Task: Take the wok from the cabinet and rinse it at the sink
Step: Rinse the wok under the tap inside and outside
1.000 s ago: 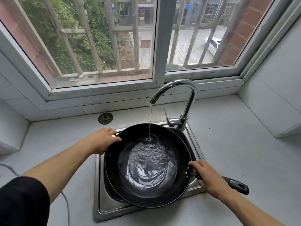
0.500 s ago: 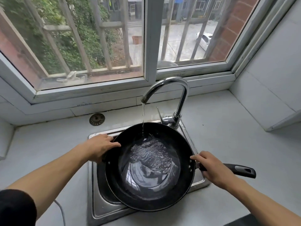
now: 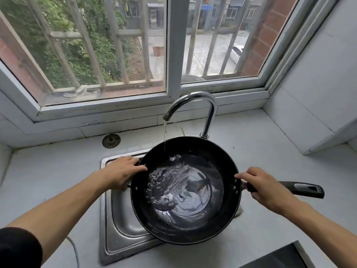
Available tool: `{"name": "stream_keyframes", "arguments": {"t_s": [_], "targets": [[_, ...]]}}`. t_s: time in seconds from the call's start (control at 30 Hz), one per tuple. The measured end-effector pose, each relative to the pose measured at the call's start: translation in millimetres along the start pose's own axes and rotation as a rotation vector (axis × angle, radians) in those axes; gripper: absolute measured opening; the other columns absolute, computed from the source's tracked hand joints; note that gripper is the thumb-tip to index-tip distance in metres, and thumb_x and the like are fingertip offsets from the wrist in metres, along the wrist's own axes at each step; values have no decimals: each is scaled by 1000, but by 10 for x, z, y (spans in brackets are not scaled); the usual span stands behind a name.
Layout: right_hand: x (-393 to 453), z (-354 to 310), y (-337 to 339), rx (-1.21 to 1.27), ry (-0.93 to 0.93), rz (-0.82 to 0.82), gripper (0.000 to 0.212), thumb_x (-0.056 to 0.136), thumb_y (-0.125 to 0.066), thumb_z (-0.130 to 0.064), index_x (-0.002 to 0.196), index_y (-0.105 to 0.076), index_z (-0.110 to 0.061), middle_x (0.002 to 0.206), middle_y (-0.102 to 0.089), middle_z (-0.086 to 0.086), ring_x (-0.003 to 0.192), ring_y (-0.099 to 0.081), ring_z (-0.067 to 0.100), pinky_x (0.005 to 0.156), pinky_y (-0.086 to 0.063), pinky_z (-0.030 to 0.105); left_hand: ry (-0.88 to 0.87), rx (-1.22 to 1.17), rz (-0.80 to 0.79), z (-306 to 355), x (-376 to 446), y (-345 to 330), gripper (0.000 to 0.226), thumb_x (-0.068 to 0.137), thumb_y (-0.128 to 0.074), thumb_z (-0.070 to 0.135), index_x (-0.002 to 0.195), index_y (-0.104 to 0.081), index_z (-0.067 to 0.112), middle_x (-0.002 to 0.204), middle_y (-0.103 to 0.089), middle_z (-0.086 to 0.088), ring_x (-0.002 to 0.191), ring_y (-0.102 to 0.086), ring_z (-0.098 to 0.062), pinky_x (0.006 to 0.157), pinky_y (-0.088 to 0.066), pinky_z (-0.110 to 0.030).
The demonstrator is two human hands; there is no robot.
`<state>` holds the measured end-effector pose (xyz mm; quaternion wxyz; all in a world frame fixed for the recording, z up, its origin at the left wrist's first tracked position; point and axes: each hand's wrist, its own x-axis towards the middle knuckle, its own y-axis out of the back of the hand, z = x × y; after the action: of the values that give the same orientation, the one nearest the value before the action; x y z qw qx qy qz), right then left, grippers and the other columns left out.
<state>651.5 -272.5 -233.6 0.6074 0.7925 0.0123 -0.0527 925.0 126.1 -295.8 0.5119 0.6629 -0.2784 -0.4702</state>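
A black wok (image 3: 185,225) sits over the steel sink (image 3: 123,227), holding swirling water. The chrome tap (image 3: 202,105) runs a thin stream onto the wok's far inner wall. My left hand (image 3: 121,172) grips the wok's left rim, thumb over the edge. My right hand (image 3: 264,185) is wrapped around the base of the long black handle (image 3: 305,189), which points right over the counter.
A round metal drain cover (image 3: 111,141) lies on the grey counter behind the sink. A barred window runs along the back, a white wall panel (image 3: 316,97) at the right. A dark cooktop corner (image 3: 278,257) shows bottom right, a cable (image 3: 74,250) bottom left.
The wok has shifted slightly right and its handle has swung more level; the water inside keeps swirling. Both hands keep their grips. My view has moved closer.
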Motion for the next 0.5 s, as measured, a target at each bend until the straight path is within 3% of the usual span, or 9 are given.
{"name": "stream_keyframes", "arguments": {"t_s": [0.2,0.37,0.5], "targets": [[-59,-36,309,-24,-20,-26,69,70,-62,12,127,-58,-28,96,-48,-11,91,-58,11,78,-51,28,-28,-48,37,42,132,24,94,56,-77,32,140,-36,35,128,-49,-3,115,-48,-26,95,-42,-36],[-94,-48,530,-54,-59,-53,68,74,-61,8,128,-56,-33,97,-47,-13,92,-59,8,76,-48,22,-33,-62,2,123,237,66,99,54,-75,32,144,-34,30,132,-44,-3,116,-45,-25,96,-40,-35],[-101,-99,685,-123,-77,-92,65,79,-60,4,130,-55,-35,96,-46,-12,82,-52,4,65,-35,9,-44,-83,14,173,311,86,97,56,-73,28,145,-35,28,129,-45,-1,114,-45,-22,95,-37,-29]]}}
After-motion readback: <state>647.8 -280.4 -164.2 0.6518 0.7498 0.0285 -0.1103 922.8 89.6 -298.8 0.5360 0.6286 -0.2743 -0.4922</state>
